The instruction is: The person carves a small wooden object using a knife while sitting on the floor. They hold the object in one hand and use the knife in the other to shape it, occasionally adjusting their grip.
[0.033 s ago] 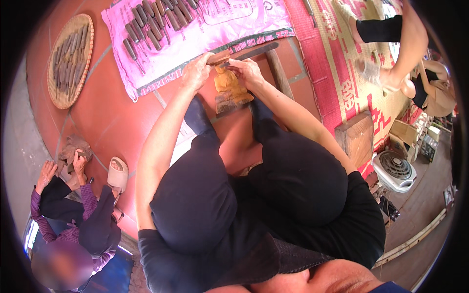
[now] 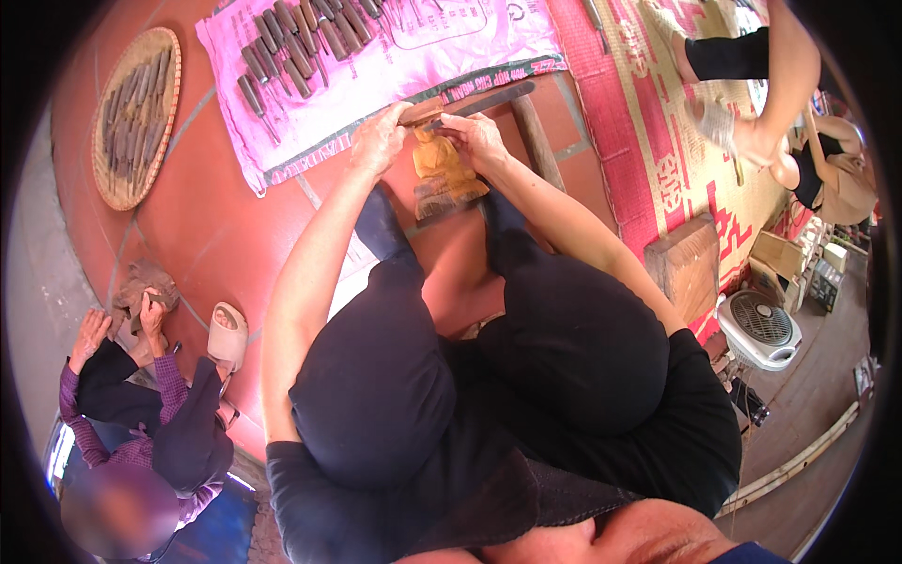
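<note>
A small yellow carved wooden seated figure (image 2: pixel 438 169) stands on a rough brown base between my feet. Above its head, my left hand (image 2: pixel 378 143) is closed around a brown wooden tool handle (image 2: pixel 419 113). My right hand (image 2: pixel 477 138) pinches a dark flat bar (image 2: pixel 489 101), which slants up to the right past my fingers. The handle and the bar come close together at the top of the figure; I cannot tell whether they touch. My fingers partly hide where the two tools meet.
Several wood-handled carving tools (image 2: pixel 299 42) lie on a pink sack (image 2: pixel 282 155) ahead. A woven basket (image 2: pixel 176 113) at left holds more. A wooden stick (image 2: pixel 536 141) lies right of my hands. One person sits at lower left, others at right. A fan (image 2: pixel 759 324) and a wooden block (image 2: pixel 684 268) stand right.
</note>
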Motion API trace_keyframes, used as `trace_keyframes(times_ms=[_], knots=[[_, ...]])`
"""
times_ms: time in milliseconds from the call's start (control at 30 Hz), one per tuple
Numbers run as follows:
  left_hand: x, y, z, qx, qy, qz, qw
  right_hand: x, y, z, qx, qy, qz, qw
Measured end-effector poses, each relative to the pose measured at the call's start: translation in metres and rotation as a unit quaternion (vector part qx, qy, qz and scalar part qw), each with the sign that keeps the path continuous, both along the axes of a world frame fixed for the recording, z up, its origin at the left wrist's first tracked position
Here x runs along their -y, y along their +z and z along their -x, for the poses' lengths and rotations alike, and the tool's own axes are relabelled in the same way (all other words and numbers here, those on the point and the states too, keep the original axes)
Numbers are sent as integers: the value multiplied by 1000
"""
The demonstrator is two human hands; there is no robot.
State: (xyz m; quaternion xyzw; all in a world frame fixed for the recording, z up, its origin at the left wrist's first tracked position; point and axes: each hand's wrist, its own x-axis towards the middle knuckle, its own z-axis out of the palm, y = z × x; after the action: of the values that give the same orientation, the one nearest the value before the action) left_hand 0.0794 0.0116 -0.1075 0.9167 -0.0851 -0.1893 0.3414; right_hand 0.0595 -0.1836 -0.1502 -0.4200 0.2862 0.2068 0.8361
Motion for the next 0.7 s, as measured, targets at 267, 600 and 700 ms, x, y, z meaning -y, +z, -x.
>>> trace_keyframes(times_ms=[267, 600, 700], knots=[[-1, 2, 0, 11, 1, -13, 1000, 5, 2, 1, -5, -24, -19, 1000], [-2, 4, 4, -13, 9, -18, 1000, 4, 5, 3, -33, -32, -20, 999], [2, 9, -4, -26, 9, -5, 1000, 2, -2, -1, 5, -10, -39, 999]])
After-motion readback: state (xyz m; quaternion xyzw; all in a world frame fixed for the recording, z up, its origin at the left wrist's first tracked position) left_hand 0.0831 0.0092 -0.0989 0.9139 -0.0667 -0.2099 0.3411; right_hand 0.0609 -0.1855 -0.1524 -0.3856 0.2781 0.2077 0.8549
